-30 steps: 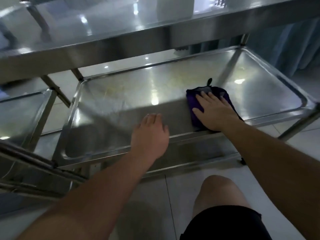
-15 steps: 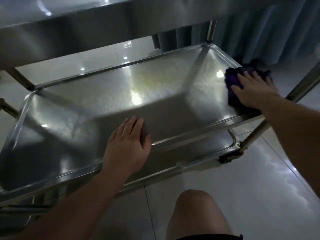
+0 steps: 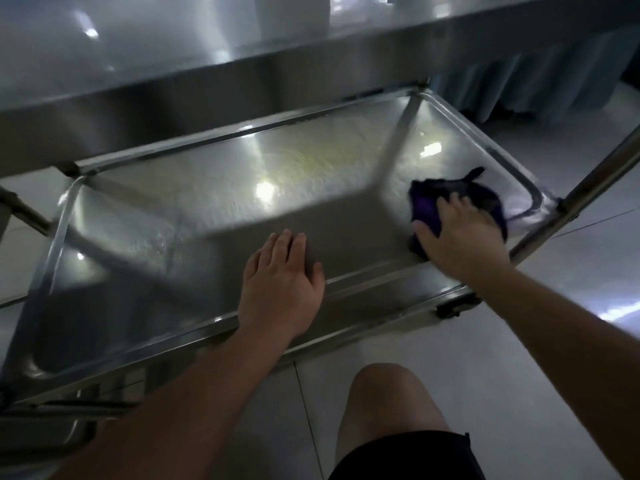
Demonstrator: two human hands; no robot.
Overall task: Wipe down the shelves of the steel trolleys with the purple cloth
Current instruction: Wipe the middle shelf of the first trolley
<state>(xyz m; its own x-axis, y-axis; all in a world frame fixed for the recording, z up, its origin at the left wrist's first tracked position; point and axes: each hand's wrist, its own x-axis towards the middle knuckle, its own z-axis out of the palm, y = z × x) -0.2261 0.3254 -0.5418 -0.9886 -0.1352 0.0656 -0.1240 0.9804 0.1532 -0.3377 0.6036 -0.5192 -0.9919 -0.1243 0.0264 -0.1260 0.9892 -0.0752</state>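
right hand (image 3: 462, 233) flat, pressing purple cloth (image 3: 460, 199) at lower shelf's (image 3: 214, 202) right edge — left hand (image 3: 280, 285) open on front rim; tiled floor (image 3: 571, 278).

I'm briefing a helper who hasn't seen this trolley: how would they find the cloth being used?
Find the lower steel trolley shelf, the shiny rimmed tray beneath the upper steel shelf. At its right end, near the front corner, the right hand presses flat on a crumpled dark purple cloth. It is the only soft, coloured thing there; the left hand rests bare on metal.
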